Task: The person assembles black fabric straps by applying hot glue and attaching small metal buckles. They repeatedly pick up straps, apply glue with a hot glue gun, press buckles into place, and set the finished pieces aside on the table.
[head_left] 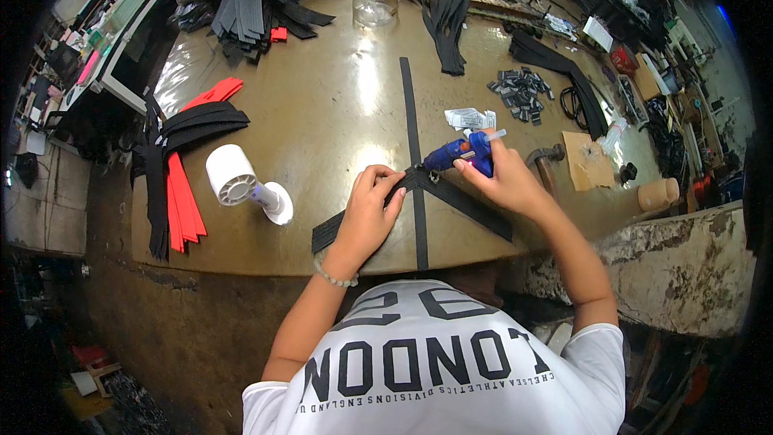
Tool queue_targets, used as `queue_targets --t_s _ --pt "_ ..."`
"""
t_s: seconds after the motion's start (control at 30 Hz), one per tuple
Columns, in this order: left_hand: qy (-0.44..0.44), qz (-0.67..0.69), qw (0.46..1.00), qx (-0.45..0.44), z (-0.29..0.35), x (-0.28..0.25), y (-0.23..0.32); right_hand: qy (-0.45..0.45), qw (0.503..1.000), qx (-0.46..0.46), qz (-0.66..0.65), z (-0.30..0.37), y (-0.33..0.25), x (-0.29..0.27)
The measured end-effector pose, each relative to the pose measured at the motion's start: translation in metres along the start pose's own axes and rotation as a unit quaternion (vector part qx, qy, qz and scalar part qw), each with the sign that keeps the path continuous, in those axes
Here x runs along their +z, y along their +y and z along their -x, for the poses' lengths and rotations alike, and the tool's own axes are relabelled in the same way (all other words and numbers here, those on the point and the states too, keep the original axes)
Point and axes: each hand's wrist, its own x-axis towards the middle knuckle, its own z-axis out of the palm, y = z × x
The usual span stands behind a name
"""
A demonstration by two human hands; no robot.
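Observation:
My right hand (511, 181) grips a blue hot glue gun (449, 155) with a clear glue stick out of its back. The gun's nozzle points left, at the spot where black straps (475, 211) meet in a V. My left hand (369, 213), fingers bent together, holds the left leg of these straps just beside the nozzle. Running away from the table's near edge, a long thin black strip (411, 109) passes through the meeting point. Any glue at the nozzle is too small to make out.
A white fan (237, 177) stands left of my left arm, beside red straps (183, 201). Bundled black straps (241, 12) lie at the far left. To the right are small dark clips (523, 95), white labels (469, 118), a hammer (546, 163) and cardboard (588, 163).

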Motion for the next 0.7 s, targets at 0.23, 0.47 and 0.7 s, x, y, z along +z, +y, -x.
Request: queue_targets --t_s 0.23,0.47,0.7 --pt "-0.002 -0.008 1.0 -0.008 0.002 0.0 -0.002 -0.031 0.999 -0.011 0.001 0.032 -0.008 0.002" --pt "0.003 -0.02 1.0 0.005 0.001 0.0 -0.001 0.182 0.977 0.098 -0.056 0.068 0.047 -0.031" --pt "-0.008 0.0 1.0 -0.017 0.0 0.0 0.0 0.326 0.798 0.44 0.252 0.125 0.126 -0.099"
